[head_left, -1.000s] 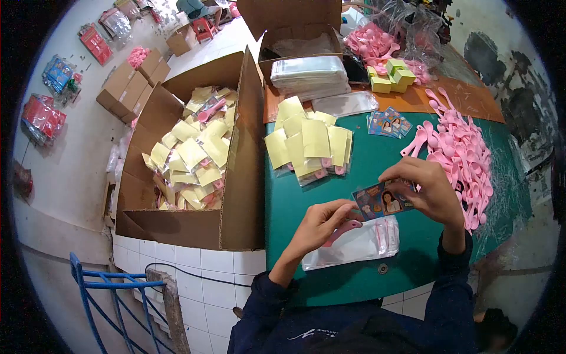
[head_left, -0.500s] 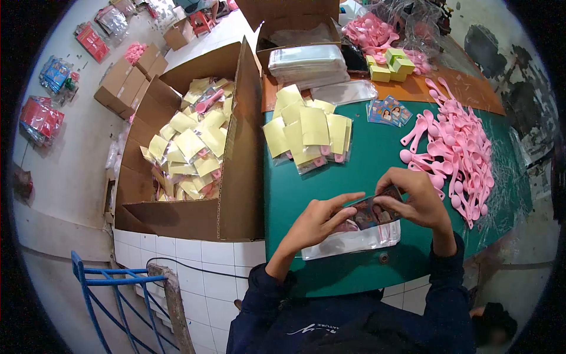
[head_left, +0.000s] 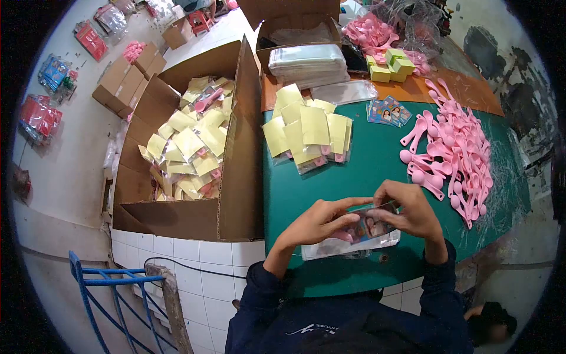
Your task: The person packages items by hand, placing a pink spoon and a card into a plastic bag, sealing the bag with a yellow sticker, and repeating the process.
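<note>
Between both hands is a clear packet [head_left: 370, 229] with a printed card inside and a pink piece at its left end. My left hand [head_left: 321, 223] pinches the left end, thumb and fingers pressed together. My right hand [head_left: 407, 209] has its fingers closed on the packet's upper right edge. Just beneath lies a stack of clear plastic bags [head_left: 315, 251] on the green table [head_left: 354, 280]. Packed bags with pale yellow cards [head_left: 314, 125] are heaped beyond my left hand. To the right of my right hand spreads a pile of pink spoons [head_left: 457, 153].
An open cardboard box [head_left: 244, 153] of packed bags stands left of the table. Printed blue cards [head_left: 389, 112], yellow-green blocks [head_left: 392, 66] and a plastic bag stack [head_left: 308, 62] lie at the back. A blue metal frame [head_left: 115, 282] is lower left. Someone's dark-haired head [head_left: 494, 318] shows lower right.
The packet has tilted, so its card face shows more. My right hand has shifted slightly down, its fingers now at the packet's upper edge. The head at lower right has moved a little.
</note>
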Motion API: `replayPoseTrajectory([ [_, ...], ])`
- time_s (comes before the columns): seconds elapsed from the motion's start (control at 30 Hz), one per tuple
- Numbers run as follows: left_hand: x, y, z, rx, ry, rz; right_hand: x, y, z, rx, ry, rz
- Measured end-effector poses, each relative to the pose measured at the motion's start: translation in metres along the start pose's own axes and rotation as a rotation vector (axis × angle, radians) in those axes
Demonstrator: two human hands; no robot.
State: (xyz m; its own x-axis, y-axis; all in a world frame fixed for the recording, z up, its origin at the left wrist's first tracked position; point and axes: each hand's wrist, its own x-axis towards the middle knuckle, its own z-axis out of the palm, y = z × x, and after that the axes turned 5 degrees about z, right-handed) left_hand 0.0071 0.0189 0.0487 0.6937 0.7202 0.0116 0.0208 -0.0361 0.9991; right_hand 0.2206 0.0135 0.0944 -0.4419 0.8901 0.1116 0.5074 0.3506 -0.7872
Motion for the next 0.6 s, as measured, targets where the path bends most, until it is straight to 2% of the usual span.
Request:
replayPoseTrajectory([
  [0.13, 0.009, -0.006, -0.004, 0.159, -0.023, 0.089, -0.002, -0.002, -0.002, -0.063, 0.053, 0.014],
  [0.23, 0.011, -0.001, -0.007, 0.113, -0.102, 0.085, 0.001, 0.002, 0.008, 0.005, -0.011, -0.036],
  [0.33, 0.008, 0.005, -0.006, 0.092, -0.09, 0.074, 0.004, 0.002, 0.006, -0.069, -0.093, -0.045],
  [0.47, 0.007, -0.004, -0.001, 0.216, 0.03, 0.061, 0.005, 0.016, -0.003, -0.009, -0.261, -0.094],
  [0.6, 0.009, -0.004, 0.008, 0.382, 0.135, 0.028, 0.003, 0.024, -0.001, 0.029, -0.268, 0.064],
])
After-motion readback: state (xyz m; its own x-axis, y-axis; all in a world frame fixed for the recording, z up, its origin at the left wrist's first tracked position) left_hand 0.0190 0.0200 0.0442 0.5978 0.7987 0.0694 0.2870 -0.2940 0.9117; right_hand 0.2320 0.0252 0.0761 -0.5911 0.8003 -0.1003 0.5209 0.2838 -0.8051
